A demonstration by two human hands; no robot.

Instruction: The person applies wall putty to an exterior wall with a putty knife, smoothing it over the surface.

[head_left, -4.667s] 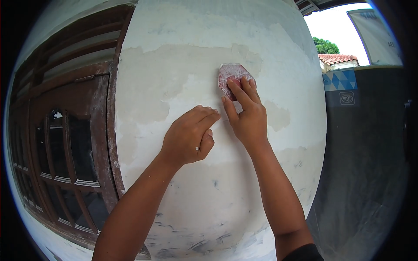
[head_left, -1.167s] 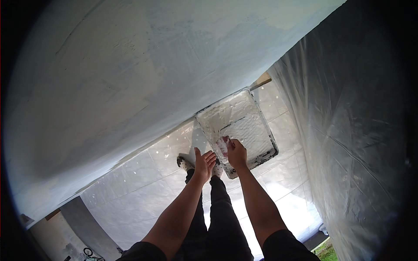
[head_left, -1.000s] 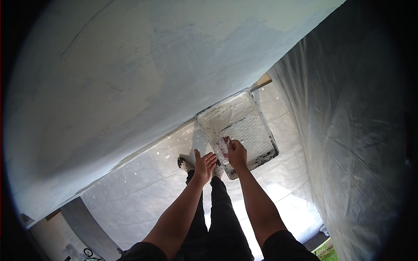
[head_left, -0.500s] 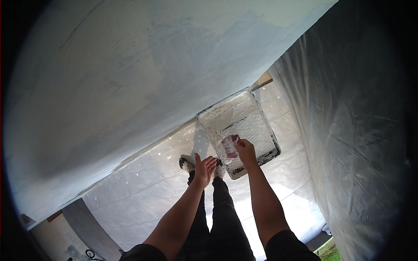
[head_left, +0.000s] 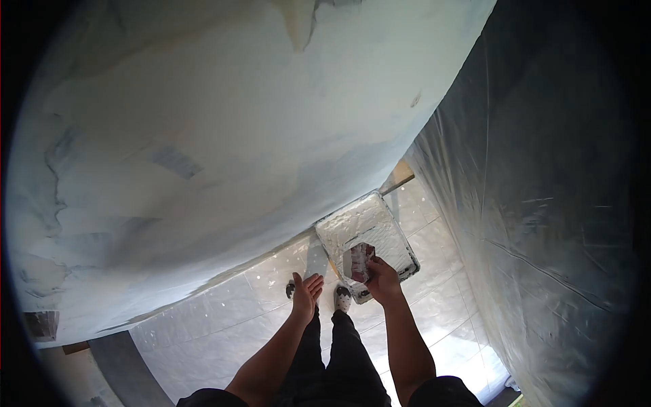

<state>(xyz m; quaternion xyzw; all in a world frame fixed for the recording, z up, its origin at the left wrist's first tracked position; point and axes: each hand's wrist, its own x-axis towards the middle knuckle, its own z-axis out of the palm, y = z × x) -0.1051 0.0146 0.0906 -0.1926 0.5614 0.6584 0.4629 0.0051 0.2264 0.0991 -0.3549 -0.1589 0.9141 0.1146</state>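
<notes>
Wall point(head_left: 258, 122), 11 o'clock. My left hand point(head_left: 307, 297) lies open; my right hand point(head_left: 384, 281) pinches the red plate point(head_left: 359, 262), droppable if fingertips slip.

The pale tiled floor point(head_left: 237, 302), flecked with white, carries a rectangular, white-smeared tray with a dark-marked rim point(head_left: 400, 233) by its upper edge; the person's feet point(head_left: 343, 299) stand near the tray.

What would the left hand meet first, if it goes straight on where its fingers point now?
In the picture, the line of the left hand first crosses the paint tray. But the hand seems higher, so it may reach the red spreader instead; depth is unclear.
</notes>
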